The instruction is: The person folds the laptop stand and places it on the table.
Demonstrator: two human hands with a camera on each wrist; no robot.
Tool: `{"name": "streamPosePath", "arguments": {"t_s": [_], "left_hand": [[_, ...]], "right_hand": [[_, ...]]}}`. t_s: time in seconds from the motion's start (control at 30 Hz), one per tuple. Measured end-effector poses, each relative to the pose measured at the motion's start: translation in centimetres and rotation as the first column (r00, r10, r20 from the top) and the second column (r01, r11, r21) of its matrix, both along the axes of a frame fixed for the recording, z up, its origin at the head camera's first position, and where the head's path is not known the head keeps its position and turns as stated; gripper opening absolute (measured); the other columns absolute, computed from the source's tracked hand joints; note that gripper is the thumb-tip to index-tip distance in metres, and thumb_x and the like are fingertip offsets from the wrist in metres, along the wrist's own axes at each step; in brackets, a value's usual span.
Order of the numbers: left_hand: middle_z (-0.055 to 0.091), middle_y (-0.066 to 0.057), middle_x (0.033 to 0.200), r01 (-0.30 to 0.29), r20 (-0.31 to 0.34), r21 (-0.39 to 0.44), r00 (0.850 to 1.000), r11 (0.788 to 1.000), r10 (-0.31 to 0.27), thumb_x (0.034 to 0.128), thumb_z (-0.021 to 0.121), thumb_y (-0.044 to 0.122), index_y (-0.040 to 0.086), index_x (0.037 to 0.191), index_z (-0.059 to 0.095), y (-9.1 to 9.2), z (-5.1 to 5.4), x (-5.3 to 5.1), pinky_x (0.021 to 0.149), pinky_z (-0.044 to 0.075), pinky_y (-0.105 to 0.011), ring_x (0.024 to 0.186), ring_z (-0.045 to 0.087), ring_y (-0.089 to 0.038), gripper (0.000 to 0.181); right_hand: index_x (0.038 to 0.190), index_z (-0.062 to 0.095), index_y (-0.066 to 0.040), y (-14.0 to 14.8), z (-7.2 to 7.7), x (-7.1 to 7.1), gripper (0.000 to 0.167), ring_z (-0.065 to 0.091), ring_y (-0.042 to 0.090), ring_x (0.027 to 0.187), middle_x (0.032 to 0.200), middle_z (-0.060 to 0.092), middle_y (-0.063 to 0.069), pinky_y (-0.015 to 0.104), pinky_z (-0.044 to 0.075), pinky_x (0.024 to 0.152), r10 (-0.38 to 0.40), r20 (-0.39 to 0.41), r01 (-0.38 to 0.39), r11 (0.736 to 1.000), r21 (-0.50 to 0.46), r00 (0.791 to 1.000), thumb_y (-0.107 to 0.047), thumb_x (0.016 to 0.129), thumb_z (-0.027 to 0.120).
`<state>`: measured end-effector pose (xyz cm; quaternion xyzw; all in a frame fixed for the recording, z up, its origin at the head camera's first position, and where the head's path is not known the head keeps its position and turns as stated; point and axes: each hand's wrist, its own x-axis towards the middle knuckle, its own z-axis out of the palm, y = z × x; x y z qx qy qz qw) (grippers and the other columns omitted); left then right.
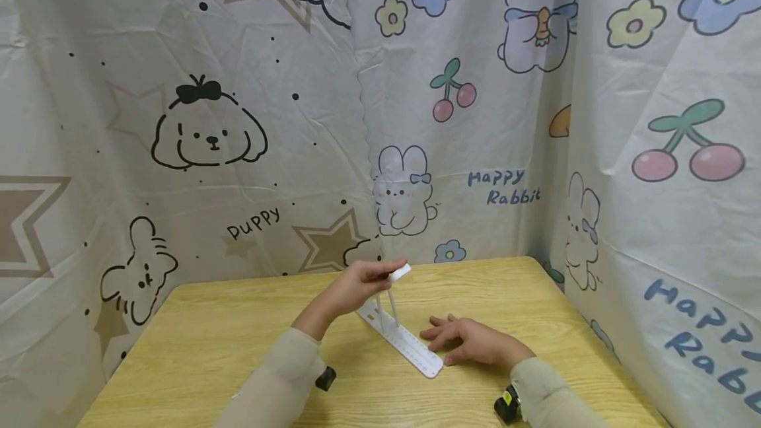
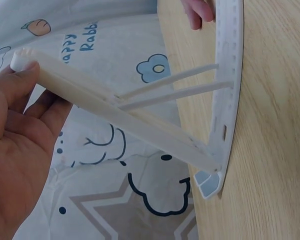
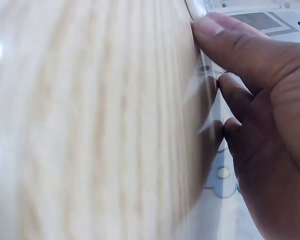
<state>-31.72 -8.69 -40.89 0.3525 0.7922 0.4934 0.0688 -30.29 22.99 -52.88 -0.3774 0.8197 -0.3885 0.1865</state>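
A white folding plastic stand (image 1: pixel 411 349) stands on the table, its long slotted base lying flat. In the left wrist view, a raised arm (image 2: pixel 140 127) slants up from a hinge at one end of the base. Two thin struts (image 2: pixel 182 93) join that arm to the base. My left hand (image 1: pixel 359 287) pinches the raised arm's free end between thumb and fingers. Beside the base's near end, my right hand (image 1: pixel 475 341) rests at the tabletop with fingers loosely bent and nothing gripped. Whether its fingertips touch the base, I cannot tell.
The light wood-grain table (image 1: pixel 238 342) lies beneath both hands. A printed cloth (image 1: pixel 321 117) with puppies, rabbits and flowers hangs behind the table and along its right side. A small black device (image 1: pixel 507 405) is worn at the right wrist, another (image 1: pixel 326 378) at the left.
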Motion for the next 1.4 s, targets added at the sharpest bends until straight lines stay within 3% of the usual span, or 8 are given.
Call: {"name": "streamPosePath", "arguments": {"t_s": [0.3, 0.67, 0.93, 1.13, 1.4], "left_hand": [[0.05, -0.004, 0.155, 0.031, 0.038, 0.027, 0.999, 0.999, -0.032, 0.1021, 0.059, 0.003, 0.014, 0.149, 0.055, -0.3, 0.1, 0.0, 0.107, 0.05, -0.031, 0.14, 0.05, -0.024, 0.048], [0.062, -0.002, 0.144, -0.026, 0.119, 0.03, 0.993, 0.999, 0.023, 0.1024, 0.064, 0.018, 0.024, 0.141, 0.064, -1.3, -0.4, -0.2, 0.106, 0.052, -0.039, 0.129, 0.06, -0.019, 0.039], [0.064, -0.003, 0.141, -0.011, 0.095, 0.006, 0.995, 1.0, 0.01, 0.103, 0.063, 0.016, 0.022, 0.141, 0.064, -2.2, -0.4, -0.2, 0.104, 0.053, -0.038, 0.125, 0.062, -0.019, 0.038], [0.065, -0.001, 0.14, -0.013, 0.095, -0.014, 0.995, 1.0, 0.014, 0.1036, 0.062, 0.018, 0.027, 0.141, 0.064, -2.8, -0.2, 0.0, 0.103, 0.053, -0.041, 0.122, 0.063, -0.019, 0.038], [0.067, 0.001, 0.137, -0.004, 0.07, -0.019, 0.998, 1.0, 0.006, 0.1033, 0.063, 0.021, 0.029, 0.14, 0.065, -4.0, -0.5, 0.1, 0.1, 0.053, -0.039, 0.115, 0.064, -0.019, 0.037]], "right_hand": [[0.134, 0.069, -0.021, -0.3, 0.1, -0.6, 0.048, 0.017, 0.034, 0.157, 0.16, 0.045, -0.001, 0.065, -0.001, 0.123, -0.005, -0.027, 0.007, 0.997, 0.073, 1.0, -0.027, 0.087, 0.078], [0.13, 0.072, -0.025, -2.4, 0.2, -0.6, 0.052, 0.018, 0.033, 0.157, 0.162, 0.04, 0.001, 0.065, -0.002, 0.123, 0.043, -0.07, -0.036, 0.995, 0.093, 0.997, -0.034, 0.08, 0.083], [0.142, 0.062, -0.019, -4.0, 0.1, 0.0, 0.067, 0.018, 0.033, 0.157, 0.165, 0.035, 0.001, 0.066, 0.002, 0.123, 0.079, -0.117, -0.064, 0.99, 0.125, 0.99, -0.04, 0.082, 0.081], [0.141, 0.062, -0.013, -5.0, 0.3, 0.6, 0.068, 0.018, 0.037, 0.156, 0.166, 0.033, 0.01, 0.066, 0.002, 0.123, 0.084, -0.149, -0.068, 0.992, 0.109, 0.985, -0.039, 0.082, 0.083], [0.142, 0.062, -0.015, -6.2, -0.1, 1.1, 0.073, 0.015, 0.035, 0.157, 0.167, 0.03, 0.007, 0.065, 0.001, 0.124, 0.053, -0.152, -0.036, 0.993, 0.117, 0.987, -0.042, 0.078, 0.085]]}}
